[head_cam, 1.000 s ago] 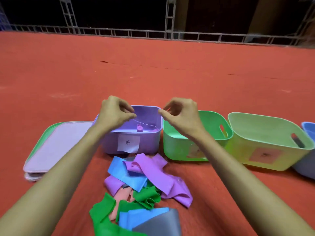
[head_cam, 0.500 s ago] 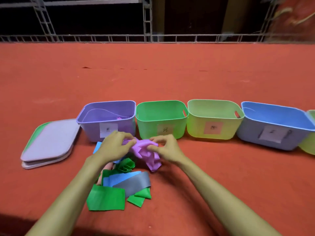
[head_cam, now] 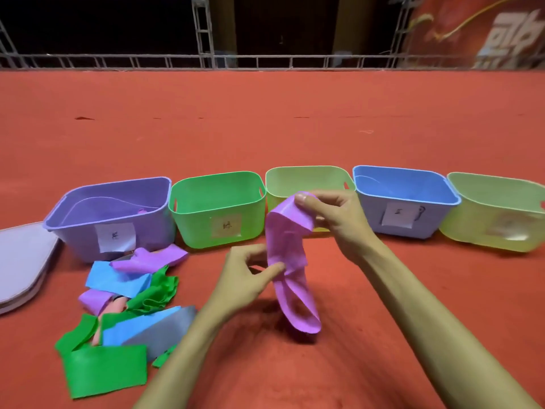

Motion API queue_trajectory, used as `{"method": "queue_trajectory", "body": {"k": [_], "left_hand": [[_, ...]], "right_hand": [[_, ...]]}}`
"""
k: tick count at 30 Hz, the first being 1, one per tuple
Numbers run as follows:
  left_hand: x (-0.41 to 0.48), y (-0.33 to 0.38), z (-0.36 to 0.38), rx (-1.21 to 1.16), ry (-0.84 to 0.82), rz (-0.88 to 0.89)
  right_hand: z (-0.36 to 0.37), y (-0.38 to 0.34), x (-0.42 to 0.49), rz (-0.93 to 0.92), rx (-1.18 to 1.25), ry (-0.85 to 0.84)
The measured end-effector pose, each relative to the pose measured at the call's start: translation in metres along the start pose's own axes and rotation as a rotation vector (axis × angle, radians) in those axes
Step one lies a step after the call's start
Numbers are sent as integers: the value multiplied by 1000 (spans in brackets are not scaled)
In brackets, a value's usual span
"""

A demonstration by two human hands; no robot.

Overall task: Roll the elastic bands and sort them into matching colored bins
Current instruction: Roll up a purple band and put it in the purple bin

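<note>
1. A loose pile of bands (head_cam: 126,305), purple, blue and green, lies on the red carpet (head_cam: 295,128) before the purple bin (head_cam: 118,222).
2. The left hand (head_cam: 247,278) pinches the purple elastic band (head_cam: 290,261) at mid-length, fingers curled.
3. The right hand (head_cam: 336,219) grips the band's upper end, thumb on top, before the yellow-green bin (head_cam: 306,177); the lower loop hangs near the carpet.

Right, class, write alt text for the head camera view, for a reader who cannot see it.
Two bare hands hold a purple band over a red floor: the right hand pinches its top, the left hand its middle. Behind stand a purple bin, green bin, pale green bin, blue bin and second pale green bin; loose bands lie left.
</note>
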State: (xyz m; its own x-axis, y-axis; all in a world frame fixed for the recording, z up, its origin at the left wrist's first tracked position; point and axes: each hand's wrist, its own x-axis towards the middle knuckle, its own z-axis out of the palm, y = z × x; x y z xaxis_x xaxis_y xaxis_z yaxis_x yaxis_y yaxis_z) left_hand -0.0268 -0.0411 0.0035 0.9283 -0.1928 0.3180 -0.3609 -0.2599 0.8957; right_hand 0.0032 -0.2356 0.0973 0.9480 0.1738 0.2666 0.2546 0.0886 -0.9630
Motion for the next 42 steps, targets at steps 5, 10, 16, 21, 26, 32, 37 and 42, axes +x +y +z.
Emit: {"method": "queue_trajectory", "body": {"k": [5, 10, 16, 21, 26, 32, 37, 42], "left_hand": [[11, -5, 47, -89, 23, -64], [31, -4, 77, -157, 149, -95], [64, 7, 83, -146, 305, -105], [79, 28, 77, -316, 348, -138], [74, 57, 71, -358, 236, -110], [75, 73, 60, -337, 172, -59], [74, 75, 49, -346, 154, -45], [71, 75, 40, -422, 70, -24]], "right_hand": [[-33, -5, -2, -27, 148, 128], [-58, 6, -11, 18, 167, 129], [-81, 28, -41, 10, 131, 140], [-100, 55, -69, 236, -292, -151], [-102, 35, -54, 132, -686, -128], [-82, -14, -10, -197, -379, 102], [-71, -15, 6, -243, -414, 28], [-66, -21, 5, -254, -393, 15]]}}
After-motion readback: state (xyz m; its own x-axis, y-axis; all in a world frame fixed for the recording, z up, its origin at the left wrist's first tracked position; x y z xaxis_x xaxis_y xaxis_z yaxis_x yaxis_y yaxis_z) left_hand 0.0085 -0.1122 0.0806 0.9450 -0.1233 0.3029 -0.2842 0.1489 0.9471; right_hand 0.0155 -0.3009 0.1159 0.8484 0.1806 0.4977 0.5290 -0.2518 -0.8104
